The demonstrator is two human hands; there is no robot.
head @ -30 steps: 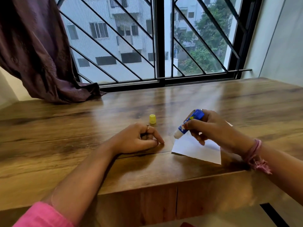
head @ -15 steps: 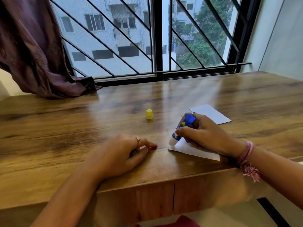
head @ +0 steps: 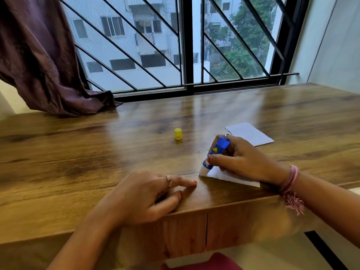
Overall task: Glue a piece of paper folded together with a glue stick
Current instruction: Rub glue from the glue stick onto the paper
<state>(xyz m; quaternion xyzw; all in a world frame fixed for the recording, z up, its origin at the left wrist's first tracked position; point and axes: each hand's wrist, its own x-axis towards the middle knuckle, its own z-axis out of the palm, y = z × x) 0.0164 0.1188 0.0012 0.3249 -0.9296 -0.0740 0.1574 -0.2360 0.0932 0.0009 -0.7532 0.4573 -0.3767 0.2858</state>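
We're mid gluing: right hand (head: 243, 162) fingers clamped on glue stick (head: 215, 154), tip down on paper (head: 229, 177) near table (head: 97, 152) edge. Left hand (head: 148, 193) loosely curled, holds nothing, just beside paper. Cap (head: 178, 133) off, apart. Next, probably: spread glue w/ even strokes, then press fold shut.

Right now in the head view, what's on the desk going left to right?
curtain → left hand → yellow cap → glue stick → right hand. The paper is left out: it runs under the right hand.
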